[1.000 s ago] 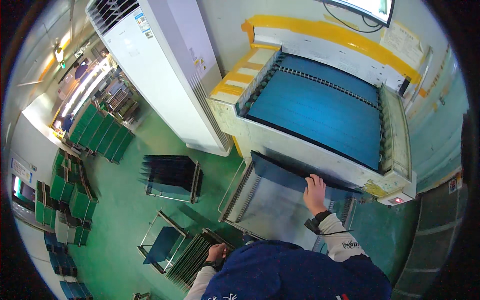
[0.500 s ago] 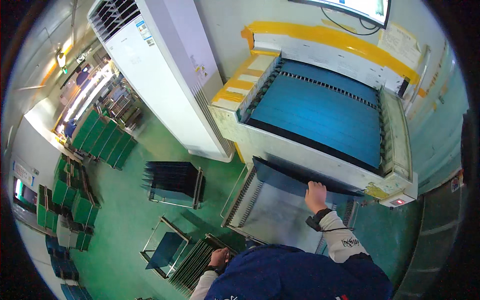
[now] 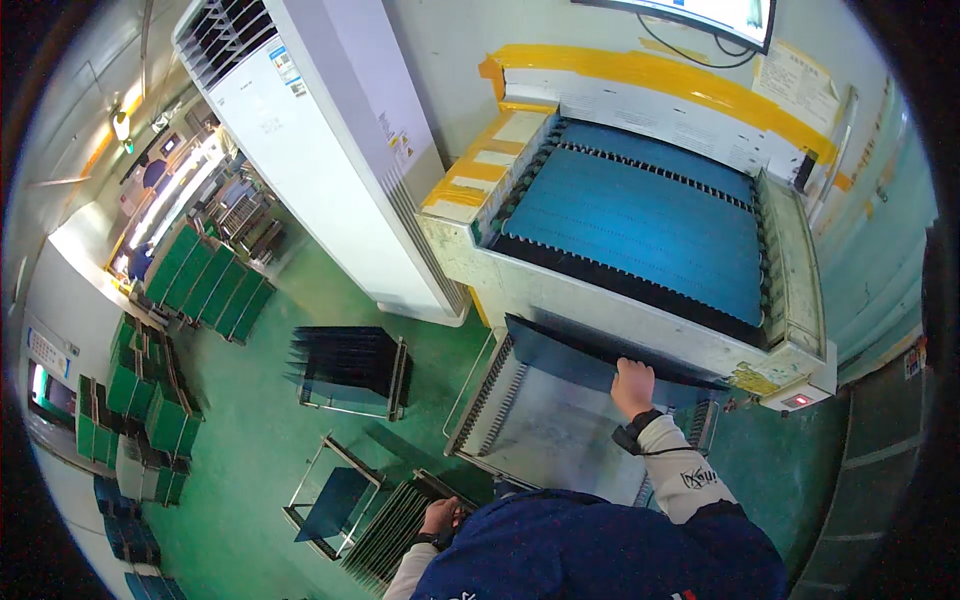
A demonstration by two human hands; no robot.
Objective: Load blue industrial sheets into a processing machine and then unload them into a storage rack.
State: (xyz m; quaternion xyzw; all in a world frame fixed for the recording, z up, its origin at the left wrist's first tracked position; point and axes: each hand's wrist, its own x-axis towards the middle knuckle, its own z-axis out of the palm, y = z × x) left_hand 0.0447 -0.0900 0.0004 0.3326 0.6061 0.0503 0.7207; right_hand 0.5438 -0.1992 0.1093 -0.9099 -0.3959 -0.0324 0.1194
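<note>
My right hand (image 3: 633, 388) is closed on the upper edge of a dark blue panel (image 3: 570, 362), which leans in a slotted rack (image 3: 540, 425) below the front of a conveyor machine. Its fingers curl over the edge. My left hand (image 3: 441, 516) is curled beside a rack of upright dark panels (image 3: 395, 530), close to my body; whatever its fingers hold is hidden. On the machine's rollers lies a wide, bright blue panel (image 3: 640, 220), with a second blue panel (image 3: 665, 155) behind it.
The conveyor machine (image 3: 590, 292) has yellow tape on its edges. A tall white air conditioner (image 3: 300, 150) stands left of it. Further left are a rack of dark panels (image 3: 350, 370), a metal frame holding a blue panel (image 3: 335, 502), and stacked green panels (image 3: 210, 280). A screen (image 3: 720, 15) hangs above.
Along the near edge of the bright blue panel, a toothed row now shows where a smooth dark edge was. My hands have barely moved.
</note>
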